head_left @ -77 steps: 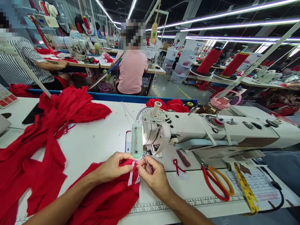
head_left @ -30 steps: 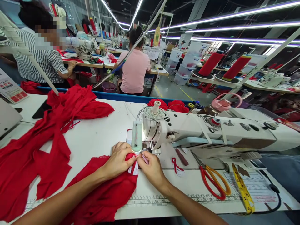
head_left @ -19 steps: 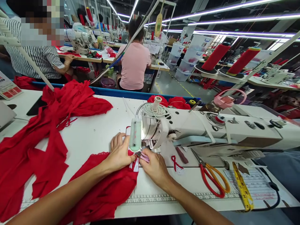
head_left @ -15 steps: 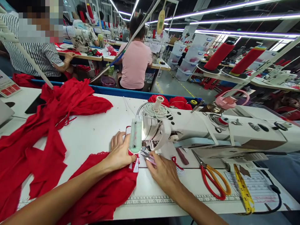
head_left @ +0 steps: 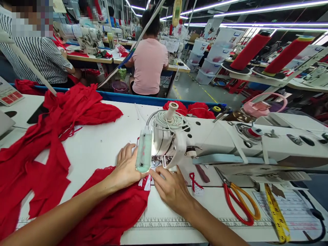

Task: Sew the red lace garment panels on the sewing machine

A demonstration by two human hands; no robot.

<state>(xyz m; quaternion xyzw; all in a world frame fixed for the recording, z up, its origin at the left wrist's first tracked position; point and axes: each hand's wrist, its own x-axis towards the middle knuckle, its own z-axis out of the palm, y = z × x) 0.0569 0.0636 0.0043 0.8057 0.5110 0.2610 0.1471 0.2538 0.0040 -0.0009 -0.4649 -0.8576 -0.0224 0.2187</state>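
Observation:
Red fabric (head_left: 112, 212) lies in front of the sewing machine (head_left: 179, 136), with white printed labels (head_left: 147, 182) at its edge beside the presser foot (head_left: 157, 158). My left hand (head_left: 126, 167) rests on this fabric, fingers bent over it and thumb by the labels; a small greenish lamp (head_left: 144, 150) hides part of the hand. Close to the presser foot is my right hand (head_left: 171, 188), its thumb and forefinger drawn in at the fabric edge and labels. Whatever lies between those fingers is hidden. No thread snips show in it now.
More red fabric (head_left: 58, 126) is heaped on the left. Orange-and-red-handled scissors (head_left: 241, 201), a yellow tape measure (head_left: 276, 213) and a red-edged scrap (head_left: 196, 184) lie on the right. Red thread cones (head_left: 251, 51) stand behind the machine. A person in pink (head_left: 150, 66) sits ahead.
The thread snips seen in my right hand have gone from sight. That hand has moved slightly left, its fingertips now at the fabric edge. My left hand stays on the fabric.

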